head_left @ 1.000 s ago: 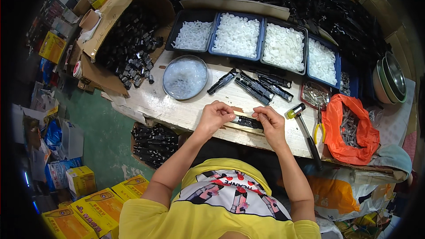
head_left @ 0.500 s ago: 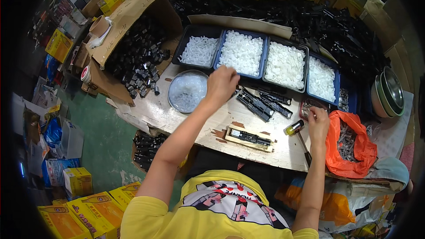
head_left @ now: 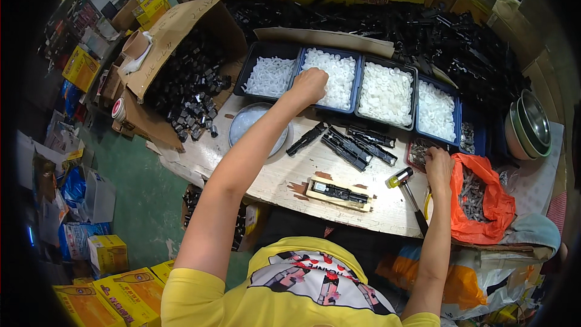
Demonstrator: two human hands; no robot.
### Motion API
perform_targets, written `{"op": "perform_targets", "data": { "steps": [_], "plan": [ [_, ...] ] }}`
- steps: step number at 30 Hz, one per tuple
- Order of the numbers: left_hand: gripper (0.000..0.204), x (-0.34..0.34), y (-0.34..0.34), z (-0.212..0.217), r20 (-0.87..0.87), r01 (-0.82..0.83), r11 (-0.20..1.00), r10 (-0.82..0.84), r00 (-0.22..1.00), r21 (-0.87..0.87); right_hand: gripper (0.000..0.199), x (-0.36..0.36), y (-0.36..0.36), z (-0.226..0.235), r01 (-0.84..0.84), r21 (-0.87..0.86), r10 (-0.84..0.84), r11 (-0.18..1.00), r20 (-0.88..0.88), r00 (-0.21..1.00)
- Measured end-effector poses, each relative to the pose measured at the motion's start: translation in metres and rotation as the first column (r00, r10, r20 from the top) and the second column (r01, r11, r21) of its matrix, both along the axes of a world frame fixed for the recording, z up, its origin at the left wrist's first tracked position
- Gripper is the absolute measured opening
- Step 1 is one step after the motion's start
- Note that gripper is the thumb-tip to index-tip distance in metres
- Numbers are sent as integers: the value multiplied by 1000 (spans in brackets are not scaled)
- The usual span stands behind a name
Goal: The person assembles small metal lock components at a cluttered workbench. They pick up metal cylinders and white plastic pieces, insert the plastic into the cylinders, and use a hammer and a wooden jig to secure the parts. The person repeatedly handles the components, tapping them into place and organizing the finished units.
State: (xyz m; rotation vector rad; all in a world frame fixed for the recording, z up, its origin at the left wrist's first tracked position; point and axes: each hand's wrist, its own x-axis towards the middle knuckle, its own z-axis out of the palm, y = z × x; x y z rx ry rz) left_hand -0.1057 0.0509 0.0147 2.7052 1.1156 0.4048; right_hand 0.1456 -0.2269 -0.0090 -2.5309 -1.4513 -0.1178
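Note:
My left hand (head_left: 310, 85) is closed over the near edge of a blue tray of small white plastic pieces (head_left: 336, 70); its fingertips are hidden. Beside a shallow red box of small metal bits (head_left: 419, 151), my right hand (head_left: 439, 165) has its fingers pinched together. Whatever either hand holds is too small or hidden to tell. Between them lie several long black plastic parts (head_left: 356, 148). Closer to me, another black part (head_left: 342, 192) rests in a pale wooden holder (head_left: 319, 195). A hammer (head_left: 401, 177) with a yellowish face lies left of my right forearm.
Trays of white pieces (head_left: 385, 95) line the back of the table. A round dish (head_left: 240, 126) sits partly under my left forearm. A carton of black pieces (head_left: 187, 79) tips open at left. An orange-red bag (head_left: 460, 209) and stacked bowls (head_left: 532, 126) stand at right.
My left hand has moved up and slightly right, from above the black parts to the white pieces' tray. A black part it covered now shows. The right hand has shifted slightly beside the red box.

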Motion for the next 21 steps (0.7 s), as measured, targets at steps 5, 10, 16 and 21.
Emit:
{"op": "perform_targets", "data": {
  "steps": [5,10,16,21],
  "plan": [
    [7,0,17,-8,-54,66,998,-65,996,22,9,3,-6,-2,-24,115,28,993,-31,999],
    [9,-6,-1,22,159,132,978,-106,982,-159,9,1,-13,0,-31,181,37,983,-33,999],
    [11,2,-33,17,-2,57,981,-58,998,-186,10,3,-11,-13,-53,211,59,976,-25,998],
    [15,0,-24,24,20,92,955,-90,996,-284,10,-5,-12,-9,-25,183,33,983,-40,999]
  ]
}}
